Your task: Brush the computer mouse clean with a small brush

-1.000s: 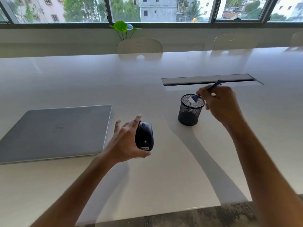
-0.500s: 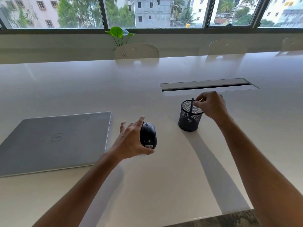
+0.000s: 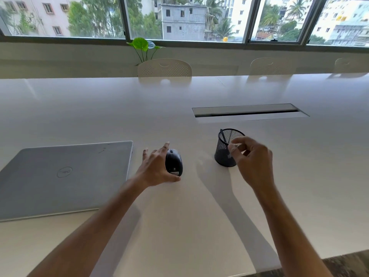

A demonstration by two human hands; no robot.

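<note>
A black computer mouse (image 3: pixel 174 162) lies on the white table (image 3: pixel 179 216). My left hand (image 3: pixel 155 168) holds it from the left side, thumb under its near end and fingers along its far side. The small dark brush (image 3: pixel 223 135) stands in a black mesh cup (image 3: pixel 226 150) to the right of the mouse, its handle leaning on the left rim. My right hand (image 3: pixel 252 158) hovers just in front and right of the cup, fingers loosely curled and holding nothing.
A closed grey laptop (image 3: pixel 63 176) lies left of the mouse. A cable slot (image 3: pixel 249 112) is set in the table behind the cup. Pale chairs (image 3: pixel 164 67) and a green plant (image 3: pixel 142 47) stand beyond the far edge.
My right hand lowered the brush into the mesh cup, let go of it and drew back toward me. My left hand stayed on the mouse.
</note>
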